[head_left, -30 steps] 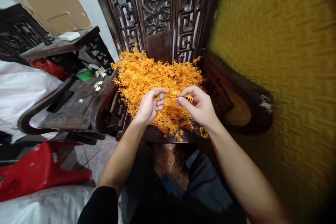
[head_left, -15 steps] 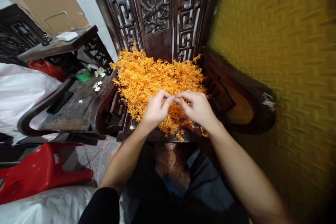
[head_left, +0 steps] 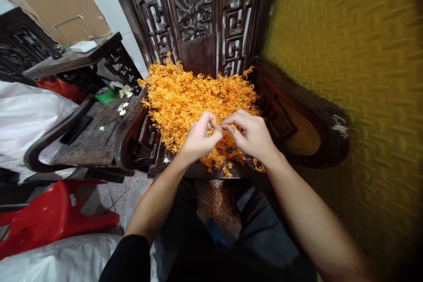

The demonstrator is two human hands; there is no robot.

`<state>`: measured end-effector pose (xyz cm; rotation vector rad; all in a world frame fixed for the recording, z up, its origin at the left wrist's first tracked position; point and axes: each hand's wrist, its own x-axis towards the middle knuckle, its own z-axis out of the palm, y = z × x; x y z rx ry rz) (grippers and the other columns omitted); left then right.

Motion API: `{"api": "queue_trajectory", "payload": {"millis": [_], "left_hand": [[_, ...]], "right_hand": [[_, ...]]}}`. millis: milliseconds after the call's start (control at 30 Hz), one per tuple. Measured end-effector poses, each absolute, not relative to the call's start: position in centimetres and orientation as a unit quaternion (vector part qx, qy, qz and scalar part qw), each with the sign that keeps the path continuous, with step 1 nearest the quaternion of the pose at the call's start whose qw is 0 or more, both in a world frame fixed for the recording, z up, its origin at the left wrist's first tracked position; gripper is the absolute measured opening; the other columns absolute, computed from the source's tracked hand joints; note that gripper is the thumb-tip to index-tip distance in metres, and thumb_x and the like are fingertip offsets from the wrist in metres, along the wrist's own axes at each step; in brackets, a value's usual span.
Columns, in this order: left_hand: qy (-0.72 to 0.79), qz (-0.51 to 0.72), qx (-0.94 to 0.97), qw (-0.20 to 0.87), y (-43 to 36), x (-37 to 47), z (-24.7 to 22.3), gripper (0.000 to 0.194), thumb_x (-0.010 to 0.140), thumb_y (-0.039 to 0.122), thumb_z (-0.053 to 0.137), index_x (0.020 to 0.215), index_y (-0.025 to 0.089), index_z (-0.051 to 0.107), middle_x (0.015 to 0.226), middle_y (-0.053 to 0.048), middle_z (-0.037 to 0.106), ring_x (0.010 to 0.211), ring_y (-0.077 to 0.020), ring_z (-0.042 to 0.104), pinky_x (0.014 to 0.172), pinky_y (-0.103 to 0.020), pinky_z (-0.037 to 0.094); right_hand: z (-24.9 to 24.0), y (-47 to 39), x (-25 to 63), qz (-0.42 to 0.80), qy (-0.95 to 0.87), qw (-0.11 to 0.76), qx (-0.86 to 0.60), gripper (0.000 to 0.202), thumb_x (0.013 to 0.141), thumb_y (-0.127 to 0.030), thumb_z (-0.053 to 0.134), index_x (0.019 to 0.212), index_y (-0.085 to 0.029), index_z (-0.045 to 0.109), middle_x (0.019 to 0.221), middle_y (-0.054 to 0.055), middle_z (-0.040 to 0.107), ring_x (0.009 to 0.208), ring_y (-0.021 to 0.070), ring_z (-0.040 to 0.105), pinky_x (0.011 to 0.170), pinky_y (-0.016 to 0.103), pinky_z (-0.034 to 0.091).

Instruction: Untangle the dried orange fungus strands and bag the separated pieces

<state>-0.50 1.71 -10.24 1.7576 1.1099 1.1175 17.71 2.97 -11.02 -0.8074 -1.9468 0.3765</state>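
Sprigs of orange foliage (head_left: 181,94) are lying beyond our left hand (head_left: 200,135) and right hand (head_left: 250,135); whether they're pinching any, we cannot tell.

Left hand (head_left: 199,137), right hand (head_left: 251,135) close together over orange sprigs (head_left: 188,94).

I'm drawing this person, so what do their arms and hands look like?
The left hand and right hand wear no gloves, and I see no watch or bracelet. A black sleeve covers the upper part of the left arm, leaving the left forearm bare. The right forearm is bare too; no sleeve shows on that side.
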Motion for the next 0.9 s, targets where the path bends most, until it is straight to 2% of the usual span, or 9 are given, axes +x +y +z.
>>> {"api": "queue_trajectory", "payload": {"millis": [200, 367, 433, 533, 600, 667, 733, 800, 900], "left_hand": [[0.37, 0.445, 0.641, 0.504, -0.1, -0.9, -8.1, 0.012, 0.081, 0.014, 0.052, 0.086, 0.024, 0.047, 0.057, 0.007, 0.042, 0.048, -0.0084, 0.037, 0.047, -0.025, 0.029], [0.394, 0.436, 0.575, 0.57, 1.2, -0.5, -8.9, 0.01, 0.088, 0.02, 0.051, 0.097, 0.022, 0.054, 0.073, -0.001, 0.071, 0.04, -0.0071, 0.047, 0.04, -0.024, 0.028], [0.413, 0.428, 0.585, 0.552, 2.0, -0.3, -9.8, 0.011, 0.093, 0.022, 0.05, 0.099, 0.019, 0.059, 0.077, -0.002, 0.073, 0.041, -0.0066, 0.046, 0.041, -0.024, 0.03], [0.446, 0.427, 0.673, 0.406, 2.1, -0.3, -10.4, 0.019, 0.098, 0.034, 0.06, 0.106, 0.019, 0.07, 0.073, 0.001, 0.068, 0.052, -0.0094, 0.05, 0.051, -0.025, 0.038], [0.467, 0.396, 0.73, 0.304, 1.7, -0.4, -10.2, 0.026, 0.093, 0.043, 0.072, 0.107, 0.021, 0.073, 0.068, 0.004, 0.062, 0.058, -0.0114, 0.051, 0.058, -0.027, 0.039], [0.473, 0.349, 0.764, 0.266, 1.5, -0.6, -9.9, 0.029, 0.089, 0.048, 0.077, 0.101, 0.021, 0.072, 0.061, 0.007, 0.052, 0.057, -0.0121, 0.048, 0.061, -0.027, 0.037], [0.462, 0.308, 0.788, 0.266, 1.5, -1.0, -9.7, 0.025, 0.092, 0.046, 0.073, 0.094, 0.021, 0.07, 0.059, 0.007, 0.047, 0.057, -0.0127, 0.047, 0.062, -0.028, 0.035], [0.461, 0.282, 0.799, 0.264, 1.8, -1.3, -9.8, 0.02, 0.096, 0.04, 0.066, 0.089, 0.021, 0.067, 0.062, 0.006, 0.052, 0.058, -0.0132, 0.048, 0.062, -0.028, 0.035], [0.484, 0.281, 0.786, 0.262, 2.2, -1.7, -10.1, 0.013, 0.096, 0.032, 0.06, 0.089, 0.021, 0.063, 0.068, 0.004, 0.06, 0.056, -0.0131, 0.048, 0.059, -0.028, 0.035]], "right_hand": [[-12.0, 5.5, 20.9, 0.057, -0.703, 0.52, -0.481, 0.012, 0.086, -0.015, 0.064, 0.081, -0.021, 0.073, 0.083, 0.007, 0.076, 0.076, 0.0225, 0.066, 0.074, 0.037, 0.049], [-12.8, 5.7, 20.8, 0.165, -0.594, 0.566, -0.547, 0.012, 0.088, -0.033, 0.073, 0.092, -0.022, 0.071, 0.077, 0.003, 0.076, 0.06, 0.0178, 0.063, 0.059, 0.031, 0.046], [-12.8, 4.8, 19.3, 0.189, -0.628, 0.545, -0.522, 0.021, 0.084, -0.036, 0.078, 0.094, -0.023, 0.065, 0.076, 0.001, 0.074, 0.057, 0.0165, 0.061, 0.056, 0.03, 0.045], [-12.5, 3.6, 17.4, 0.196, -0.688, 0.496, -0.493, 0.026, 0.084, -0.028, 0.075, 0.106, -0.023, 0.063, 0.077, 0.0, 0.072, 0.057, 0.016, 0.061, 0.057, 0.03, 0.045], [-12.2, 3.1, 16.9, 0.211, -0.73, 0.452, -0.468, 0.053, 0.083, -0.02, 0.069, 0.134, -0.021, 0.057, 0.077, 0.0, 0.072, 0.06, 0.0179, 0.063, 0.06, 0.031, 0.046], [-12.1, 2.9, 16.9, 0.217, -0.772, 0.404, -0.44, 0.085, 0.081, -0.013, 0.064, 0.16, -0.019, 0.036, 0.075, -0.001, 0.071, 0.063, 0.0194, 0.063, 0.063, 0.032, 0.047], [-12.3, 3.0, 16.9, 0.21, -0.806, 0.365, -0.416, 0.096, 0.081, -0.01, 0.059, 0.169, -0.018, 0.02, 0.077, -0.001, 0.07, 0.066, 0.0203, 0.064, 0.066, 0.032, 0.048], [-12.5, 3.2, 16.9, 0.19, -0.829, 0.342, -0.4, 0.088, 0.084, -0.01, 0.055, 0.167, -0.017, 0.027, 0.087, 0.004, 0.074, 0.075, 0.0223, 0.068, 0.074, 0.035, 0.051], [-12.8, 3.6, 16.9, 0.156, -0.834, 0.341, -0.405, 0.055, 0.09, -0.014, 0.057, 0.145, -0.015, 0.058, 0.103, 0.011, 0.078, 0.087, 0.0254, 0.071, 0.083, 0.039, 0.052]]}}
